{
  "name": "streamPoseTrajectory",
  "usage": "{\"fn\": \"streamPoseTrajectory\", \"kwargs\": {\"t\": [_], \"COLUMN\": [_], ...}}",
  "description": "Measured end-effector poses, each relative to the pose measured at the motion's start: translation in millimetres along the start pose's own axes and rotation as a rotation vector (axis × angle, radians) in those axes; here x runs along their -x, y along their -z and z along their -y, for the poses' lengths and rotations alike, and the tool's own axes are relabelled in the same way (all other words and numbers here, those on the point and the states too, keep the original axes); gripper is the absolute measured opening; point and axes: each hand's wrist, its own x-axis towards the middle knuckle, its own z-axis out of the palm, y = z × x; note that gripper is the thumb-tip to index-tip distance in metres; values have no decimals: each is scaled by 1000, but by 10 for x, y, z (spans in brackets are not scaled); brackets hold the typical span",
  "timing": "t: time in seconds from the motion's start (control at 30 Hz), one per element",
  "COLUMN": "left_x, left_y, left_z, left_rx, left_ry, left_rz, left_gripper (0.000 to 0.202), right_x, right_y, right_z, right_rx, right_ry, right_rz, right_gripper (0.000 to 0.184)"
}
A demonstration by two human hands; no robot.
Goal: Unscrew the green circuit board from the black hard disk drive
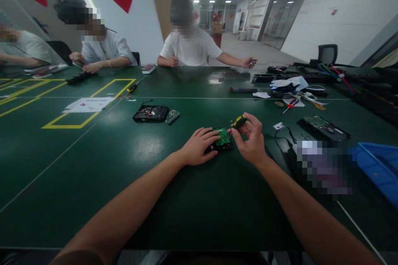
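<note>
A hard drive with a green circuit board facing up lies on the table in front of me. My left hand grips it from the left, fingers across its top and thumb along the near edge. Between the fingers and thumb of my right hand is a yellow-and-black screwdriver, tilted, its shaft pointing down at the board's right side. Whether the tip sits in a screw is too small to tell. My left fingers hide part of the drive.
An opened drive and a loose circuit board lie beyond my left hand. Rightward are another hard drive, a red screwdriver, gloves and a blue bin. Several people sit across the green table.
</note>
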Motion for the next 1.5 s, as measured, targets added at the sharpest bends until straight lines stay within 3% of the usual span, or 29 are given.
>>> {"fn": "streamPoseTrajectory", "kwargs": {"t": [0.47, 1.0, 1.27, 1.5], "left_x": [9, 11, 14, 14], "left_y": [12, -6, 3, -19], "left_z": [-17, 1, 0, 15], "left_rx": [29, 16, -7, -5], "left_ry": [-4, 3, -8, -9], "left_rz": [-19, -7, -12, -18], "left_gripper": [64, 64, 62, 62], "right_x": [6, -61, -54, -60], "right_y": [-21, -23, -14, -42], "right_z": [-29, 3, 27, 7], "right_rx": [10, 191, 144, 237], "right_ry": [28, 72, 63, 132], "right_rz": [25, -68, -16, -117], "right_gripper": [68, 59, 62, 63]}}
